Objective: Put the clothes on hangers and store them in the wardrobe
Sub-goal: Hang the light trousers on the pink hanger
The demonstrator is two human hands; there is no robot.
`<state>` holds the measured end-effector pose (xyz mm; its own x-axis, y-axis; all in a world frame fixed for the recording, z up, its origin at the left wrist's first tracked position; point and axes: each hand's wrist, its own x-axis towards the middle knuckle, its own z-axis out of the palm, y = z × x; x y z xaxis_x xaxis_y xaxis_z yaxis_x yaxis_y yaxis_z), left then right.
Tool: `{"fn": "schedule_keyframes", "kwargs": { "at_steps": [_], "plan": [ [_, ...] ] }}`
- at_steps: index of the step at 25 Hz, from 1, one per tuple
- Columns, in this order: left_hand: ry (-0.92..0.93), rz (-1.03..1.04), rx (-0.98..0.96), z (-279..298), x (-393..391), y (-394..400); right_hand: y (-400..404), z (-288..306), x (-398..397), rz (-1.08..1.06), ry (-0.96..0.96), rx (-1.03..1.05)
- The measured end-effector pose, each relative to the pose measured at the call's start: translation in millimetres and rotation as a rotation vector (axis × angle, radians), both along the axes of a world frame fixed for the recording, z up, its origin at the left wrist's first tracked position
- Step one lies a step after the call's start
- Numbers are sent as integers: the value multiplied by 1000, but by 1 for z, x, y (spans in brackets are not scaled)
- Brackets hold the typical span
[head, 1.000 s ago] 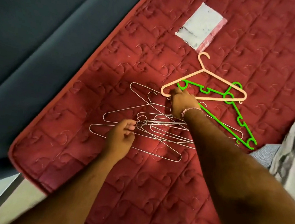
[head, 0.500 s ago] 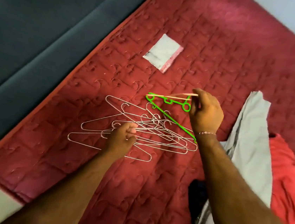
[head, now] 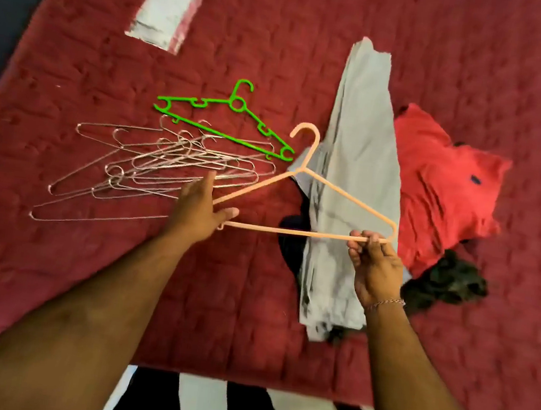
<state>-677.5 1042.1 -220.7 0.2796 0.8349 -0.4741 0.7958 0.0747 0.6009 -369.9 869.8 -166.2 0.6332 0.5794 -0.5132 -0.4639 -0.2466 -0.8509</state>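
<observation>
Fingers [head: 364, 241] of the right hand [head: 376, 272] pinch the peach hanger [head: 293, 231]; left hand's [head: 199, 212] straight fingers hide its corner.

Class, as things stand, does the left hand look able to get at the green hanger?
Probably yes. The left hand is open, only touching the pink hanger. The green hanger lies uncovered on the bed just beyond it, with only the flat wire hangers between.

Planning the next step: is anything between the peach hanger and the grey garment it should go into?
Nothing visible. The peach hanger, pinched by the right hand and touched by the left hand, hangs directly over the grey garment, whose top is uncovered.
</observation>
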Motion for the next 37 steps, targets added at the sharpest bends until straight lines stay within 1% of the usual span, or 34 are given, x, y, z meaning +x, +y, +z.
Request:
{"fn": "schedule_keyframes", "kwargs": {
  "at_steps": [2,3,4,5,7,10,11,12,13,14,15,16,17,18,20,22,23,24,26,29,31,32,33,35,37],
  "plan": [
    [-149,-14,-344,-5,25,-38,-59,-6,28,-56,106,-36],
    [-194,-51,-507,-7,38,-59,-87,-10,42,-82,137,-49],
    [-208,-101,-615,-10,51,-80,-114,-14,55,-92,150,-65],
    [-201,-144,-672,-12,60,-98,-135,-18,65,-89,148,-101],
    [-178,-262,-676,-16,79,-127,-167,-31,83,-129,145,-168],
    [-148,-416,-597,-23,111,-165,-199,-59,96,-299,135,-381],
    [-129,-443,-552,-23,120,-176,-206,-67,93,-308,45,-548],
    [-113,-459,-510,-23,129,-188,-209,-75,87,-300,-122,-757],
    [-98,-466,-464,-26,135,-200,-211,-79,78,-261,-339,-905],
    [-79,-462,-417,-28,138,-211,-210,-84,68,-186,-516,-914],
    [-53,-451,-383,-33,138,-220,-207,-86,59,-59,-551,-861],
    [-26,-431,-362,-36,137,-228,-204,-91,50,76,-475,-793],
    [-3,-412,-352,-38,136,-235,-198,-92,42,208,-364,-778],
    [24,-403,-345,-39,134,-240,-196,-96,38,271,-309,-776],
    [86,-419,-309,-37,131,-246,-188,-106,36,316,-350,-781],
    [128,-411,-276,-38,128,-250,-184,-117,42,358,-271,-808],
    [130,-385,-280,-39,127,-252,-182,-123,47,351,-200,-823],
    [127,-353,-295,-40,126,-254,-177,-119,50,296,-105,-829],
    [117,-310,-307,-41,126,-259,-171,-114,52,140,52,-769],
    [112,-259,-275,-39,128,-264,-161,-101,37,-138,212,-653],
    [135,-248,-255,-36,128,-263,-156,-97,23,-322,426,-535],
    [133,-238,-255,-36,128,-262,-152,-93,15,-384,521,-486],
    [116,-220,-258,-35,127,-261,-147,-87,8,-421,577,-460],
    [50,-174,-294,-33,126,-257,-139,-76,-4,-451,590,-428],
    [-9,-151,-350,-33,127,-252,-133,-65,-9,-483,496,-397]
  ]
}}
